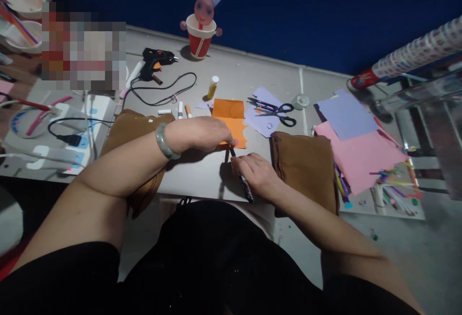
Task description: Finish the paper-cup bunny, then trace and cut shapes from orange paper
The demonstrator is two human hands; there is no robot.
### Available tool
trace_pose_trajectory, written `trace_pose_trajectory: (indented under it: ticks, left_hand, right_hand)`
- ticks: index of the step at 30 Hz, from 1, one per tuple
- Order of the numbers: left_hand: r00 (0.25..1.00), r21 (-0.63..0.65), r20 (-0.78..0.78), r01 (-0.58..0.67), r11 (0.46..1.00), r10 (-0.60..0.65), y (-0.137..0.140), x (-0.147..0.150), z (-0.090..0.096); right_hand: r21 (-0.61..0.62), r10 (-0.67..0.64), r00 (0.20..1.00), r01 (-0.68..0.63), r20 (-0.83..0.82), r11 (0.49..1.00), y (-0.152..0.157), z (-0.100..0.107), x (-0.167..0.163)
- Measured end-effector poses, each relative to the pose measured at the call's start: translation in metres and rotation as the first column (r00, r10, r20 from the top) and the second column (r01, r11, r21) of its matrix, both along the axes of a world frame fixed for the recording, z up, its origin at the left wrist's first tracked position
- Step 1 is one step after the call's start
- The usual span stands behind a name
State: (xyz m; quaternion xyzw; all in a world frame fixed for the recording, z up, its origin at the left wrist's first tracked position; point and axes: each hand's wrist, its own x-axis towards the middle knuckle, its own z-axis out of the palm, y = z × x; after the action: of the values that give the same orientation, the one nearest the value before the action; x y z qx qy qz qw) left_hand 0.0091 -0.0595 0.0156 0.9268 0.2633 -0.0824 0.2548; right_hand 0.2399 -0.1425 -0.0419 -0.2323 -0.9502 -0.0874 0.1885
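Observation:
My right hand [255, 173] is closed around a black pen [246, 189], which slants with its lower end toward me, near the table's front edge. The fingers of my left hand [207, 133] are pinched together at the pen's upper end, just over the orange paper [236, 124]. That paper has a scalloped right edge and a round outline drawn on its upper part. My left hand partly covers the paper's lower left side. Beside it, black-handled scissors [287, 114] lie on a purple sheet [260, 124] with a small curl of paper.
A glue stick [212, 87] and markers [180, 110] stand or lie behind my left hand. Brown pouches [305, 165] flank the work area. Farther back are a glue gun [153, 62] with its cord and a rabbit-headed cup [199, 40]. Pink paper [357, 161] lies right; a power strip [84, 134] lies left.

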Motion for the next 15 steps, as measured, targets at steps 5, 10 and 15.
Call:
trace_pose_trajectory:
  ticks: [5, 10, 15]
  left_hand:
    - [1.0, 0.01, -0.023, -0.005, 1.0, 0.005, -0.0013, 0.0013, 0.0026]
    - [1.0, -0.007, -0.028, -0.005, 1.0, 0.005, -0.0012, 0.0013, 0.0026]
    - [1.0, -0.008, 0.009, -0.009, 1.0, 0.009, -0.0015, 0.0006, 0.0007]
  right_hand:
    - [0.018, -0.04, 0.998, 0.039, 0.05, 0.999, 0.0004, -0.0018, -0.0018]
    - [0.011, -0.035, 0.999, 0.034, 0.02, 0.999, 0.0007, -0.0045, -0.0026]
    - [-0.081, -0.065, 0.998, 0.065, 0.003, 0.995, -0.0003, -0.0087, -0.0039]
